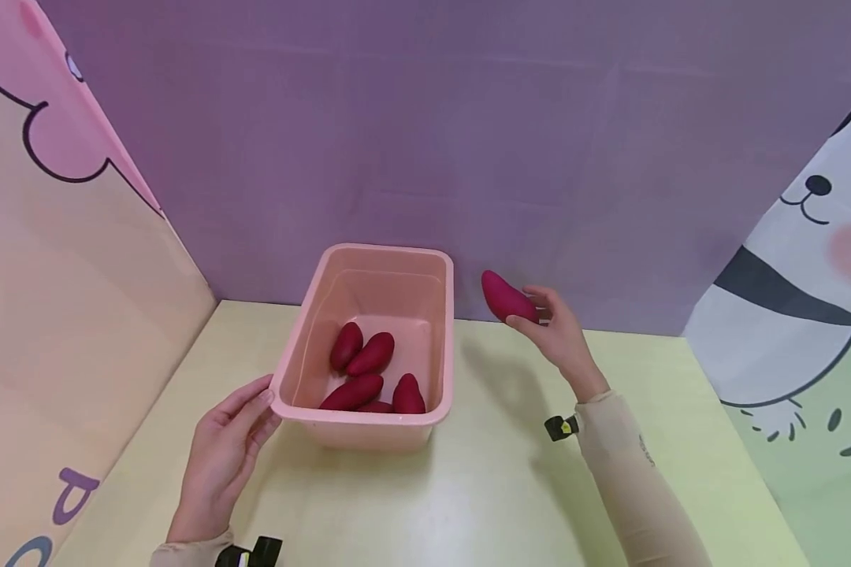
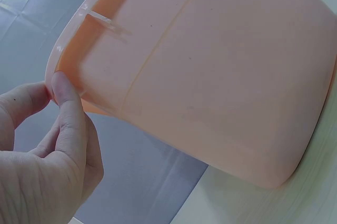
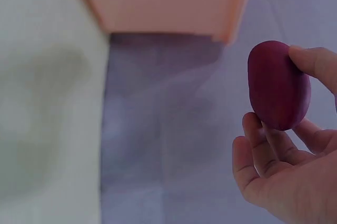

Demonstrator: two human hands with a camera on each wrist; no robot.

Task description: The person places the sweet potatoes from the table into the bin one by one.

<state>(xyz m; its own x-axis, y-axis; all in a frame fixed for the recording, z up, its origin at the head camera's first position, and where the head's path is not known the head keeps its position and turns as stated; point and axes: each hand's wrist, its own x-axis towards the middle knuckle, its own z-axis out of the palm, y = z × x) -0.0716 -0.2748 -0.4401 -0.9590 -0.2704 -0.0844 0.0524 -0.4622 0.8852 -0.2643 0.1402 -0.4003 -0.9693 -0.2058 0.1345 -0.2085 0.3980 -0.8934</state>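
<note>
A pink plastic bin stands on the table, its near left rim corner pinched between the thumb and fingers of my left hand. In the left wrist view, the bin's outer wall fills most of the picture beside that hand. Several dark red sweet potatoes lie inside, the nearest partly hidden by the front rim. To the right of the bin, my right hand holds another sweet potato up in the air by one end. Thumb and fingertips grip it in the right wrist view.
The pale yellow table runs back to a purple backdrop close behind the bin. A beige printed panel borders the left side, and a panda-printed panel the right.
</note>
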